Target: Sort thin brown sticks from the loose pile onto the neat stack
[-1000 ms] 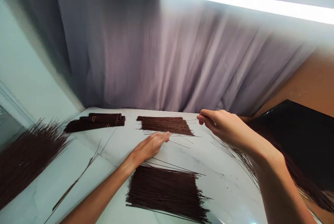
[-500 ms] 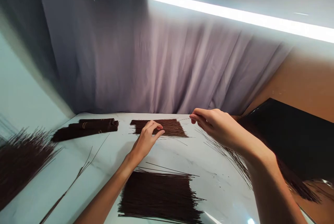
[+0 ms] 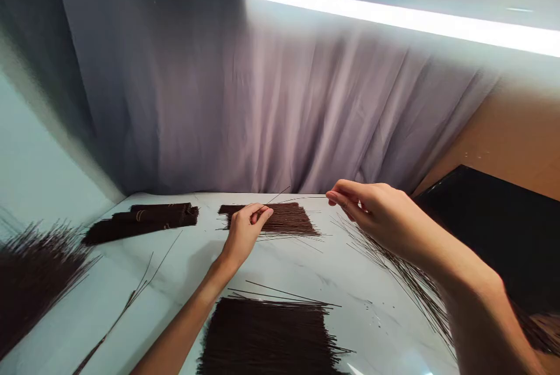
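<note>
My left hand [image 3: 247,226] is closed in a pinch above the far mat of thin dark brown sticks [image 3: 291,218]. One thin dark stick [image 3: 279,195] slants up and right from its fingertips. On the right, my right hand [image 3: 361,200] pinches the end of another thin dark stick [image 3: 306,197], which runs left toward my left hand; where its far end stops is hard to make out. Nearer to me lies a larger, thicker layer of dark sticks [image 3: 266,334], with a few loose ones along its far edge.
Rolled dark bundles [image 3: 153,216] with thin ties lie at the back left. A big heap of sticks [image 3: 39,281] is at the left edge, with a thin bunch [image 3: 118,316] beside it. More loose sticks [image 3: 411,281] fan out under my right arm, near a black panel [image 3: 490,235].
My left fingers have closed from an open pinch, and a stick now shows at their tips. My right hand has shifted slightly right, still holding its stick. The view has moved slightly.
</note>
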The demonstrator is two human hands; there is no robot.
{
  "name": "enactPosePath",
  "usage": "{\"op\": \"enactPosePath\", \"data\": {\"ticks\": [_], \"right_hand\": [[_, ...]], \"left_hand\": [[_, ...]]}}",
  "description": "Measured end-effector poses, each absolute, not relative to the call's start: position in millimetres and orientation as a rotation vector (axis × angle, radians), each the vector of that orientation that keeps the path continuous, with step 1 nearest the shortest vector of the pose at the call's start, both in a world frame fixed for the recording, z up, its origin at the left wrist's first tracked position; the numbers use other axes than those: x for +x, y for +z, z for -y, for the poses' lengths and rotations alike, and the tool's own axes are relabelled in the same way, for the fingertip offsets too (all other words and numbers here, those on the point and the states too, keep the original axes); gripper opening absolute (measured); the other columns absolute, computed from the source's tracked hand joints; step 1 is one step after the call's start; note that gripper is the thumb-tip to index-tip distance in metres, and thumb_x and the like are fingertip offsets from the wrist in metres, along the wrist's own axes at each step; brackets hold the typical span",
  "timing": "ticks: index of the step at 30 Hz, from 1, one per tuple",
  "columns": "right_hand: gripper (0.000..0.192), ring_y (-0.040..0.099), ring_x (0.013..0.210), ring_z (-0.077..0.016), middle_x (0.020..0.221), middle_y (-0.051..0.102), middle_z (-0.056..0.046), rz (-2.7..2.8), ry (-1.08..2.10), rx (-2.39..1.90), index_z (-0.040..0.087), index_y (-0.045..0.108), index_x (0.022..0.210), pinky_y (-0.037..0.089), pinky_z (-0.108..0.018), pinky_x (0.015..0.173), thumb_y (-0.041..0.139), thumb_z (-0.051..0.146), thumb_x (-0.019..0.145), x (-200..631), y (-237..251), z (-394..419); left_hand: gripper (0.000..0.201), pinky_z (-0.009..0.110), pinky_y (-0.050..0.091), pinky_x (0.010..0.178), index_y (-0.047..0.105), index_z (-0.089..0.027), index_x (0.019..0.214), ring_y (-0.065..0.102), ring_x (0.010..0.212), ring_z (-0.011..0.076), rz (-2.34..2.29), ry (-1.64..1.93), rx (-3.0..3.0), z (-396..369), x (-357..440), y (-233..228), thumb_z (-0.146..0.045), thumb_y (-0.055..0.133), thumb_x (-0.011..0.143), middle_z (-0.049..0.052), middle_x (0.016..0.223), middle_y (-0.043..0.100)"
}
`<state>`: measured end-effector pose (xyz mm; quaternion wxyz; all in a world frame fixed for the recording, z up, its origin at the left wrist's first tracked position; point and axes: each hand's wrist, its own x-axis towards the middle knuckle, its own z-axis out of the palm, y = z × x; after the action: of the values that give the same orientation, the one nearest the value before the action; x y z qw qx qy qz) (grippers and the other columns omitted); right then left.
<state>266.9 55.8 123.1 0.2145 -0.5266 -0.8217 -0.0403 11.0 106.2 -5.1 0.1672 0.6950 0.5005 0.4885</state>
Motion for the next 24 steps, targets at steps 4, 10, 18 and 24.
{"op": "enactPosePath", "data": {"ticks": [4,10,18,24], "right_hand": [[0.029,0.056,0.053,-0.0134,0.063,0.064,0.004,2.289,-0.075,-1.463,0.027,0.064,0.085,0.035,-0.024,0.053,0.056,0.05,0.1,270.8,123.4,-56.0],[0.026,0.062,0.076,-0.0247,0.085,0.069,-0.005,2.292,-0.327,-1.516,0.025,0.066,0.094,0.043,-0.035,0.068,0.061,0.051,0.093,283.9,121.6,-63.3],[0.041,0.064,0.084,-0.0345,0.095,0.07,-0.013,2.104,-0.488,-1.546,0.024,0.062,0.101,0.046,-0.044,0.069,0.055,0.064,0.092,292.1,126.9,-43.1],[0.028,0.069,0.093,-0.0275,0.106,0.071,-0.008,2.496,-0.171,-1.257,0.023,0.062,0.11,0.052,-0.037,0.075,0.069,0.046,0.095,233.7,98.9,-26.8]], "left_hand": [[0.022,0.024,0.032,0.059,0.074,-0.019,0.082,0.04,0.058,0.0125,-1.433,1.425,1.917,-105.9,4.5,8.0,-0.036,0.065,0.092,-0.008,0.06,0.041],[0.021,0.024,0.04,0.064,0.073,-0.018,0.079,0.055,0.063,0.0135,-1.327,1.41,1.827,-103.5,-2.0,21.1,-0.034,0.066,0.091,-0.003,0.069,0.066],[0.018,0.025,0.048,0.074,0.07,-0.018,0.085,0.067,0.079,0.0175,-1.157,1.45,1.664,-99.6,-4.6,38.2,-0.035,0.066,0.091,0.003,0.081,0.076],[0.017,0.023,0.04,0.068,0.072,-0.019,0.087,0.052,0.071,0.013,-1.018,1.419,1.539,-75.9,-2.0,67.5,-0.033,0.068,0.094,0.002,0.086,0.074]]}}
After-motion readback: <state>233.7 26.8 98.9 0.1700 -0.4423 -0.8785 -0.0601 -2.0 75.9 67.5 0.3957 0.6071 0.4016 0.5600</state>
